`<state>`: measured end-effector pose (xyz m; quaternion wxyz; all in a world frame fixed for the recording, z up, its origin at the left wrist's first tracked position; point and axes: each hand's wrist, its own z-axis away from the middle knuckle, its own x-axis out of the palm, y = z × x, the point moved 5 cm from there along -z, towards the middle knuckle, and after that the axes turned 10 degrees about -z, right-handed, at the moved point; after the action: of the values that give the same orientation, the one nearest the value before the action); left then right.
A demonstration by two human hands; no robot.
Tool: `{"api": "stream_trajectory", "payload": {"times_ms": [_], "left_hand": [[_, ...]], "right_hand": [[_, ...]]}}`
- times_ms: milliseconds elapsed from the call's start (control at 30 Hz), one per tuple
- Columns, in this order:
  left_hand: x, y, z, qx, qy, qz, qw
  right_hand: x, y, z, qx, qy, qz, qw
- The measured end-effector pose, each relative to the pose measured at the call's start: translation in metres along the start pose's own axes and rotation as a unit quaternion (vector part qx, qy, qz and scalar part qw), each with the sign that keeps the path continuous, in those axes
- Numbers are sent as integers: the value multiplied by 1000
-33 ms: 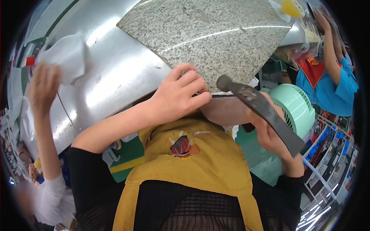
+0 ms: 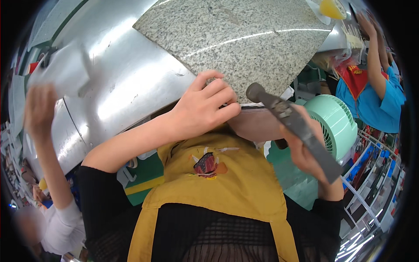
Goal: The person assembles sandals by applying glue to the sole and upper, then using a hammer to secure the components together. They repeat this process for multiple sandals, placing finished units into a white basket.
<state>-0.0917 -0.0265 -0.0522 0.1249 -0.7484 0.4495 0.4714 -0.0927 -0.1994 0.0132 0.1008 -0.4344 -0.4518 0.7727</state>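
My left hand rests at the near edge of a speckled stone slab. Its fingers are curled over the edge of a flat pinkish-brown piece with a dark border, which hangs over my lap. What the fingertips press on is partly hidden. On the right, my right hand is closed round a hammer. The dark metal head, round at one end and broad and flat at the other, covers part of that hand. The round end is just above the slab's near right edge, close to the piece.
A shiny metal table carries the slab. Beside the slab's right side is a mint-green fan. A yellow roll sits at the far right. On the left, a co-worker's hand is by a blurred white sheet; another person in blue works at right.
The hammer and my right hand have shifted very slightly. At left, the co-worker's hand has moved left and a little nearer, and the white sheet has shifted with it. My left hand stays put.
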Motion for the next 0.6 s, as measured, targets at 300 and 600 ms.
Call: {"api": "stream_trajectory", "payload": {"times_ms": [300,600], "left_hand": [[-1,-3,5,-67,1,31,997],[-2,3,3,-109,-28,24,993]], "right_hand": [[6,-3,-2,42,-29,-33,998],[11,-6,-2,56,-47,-34,997]]}}
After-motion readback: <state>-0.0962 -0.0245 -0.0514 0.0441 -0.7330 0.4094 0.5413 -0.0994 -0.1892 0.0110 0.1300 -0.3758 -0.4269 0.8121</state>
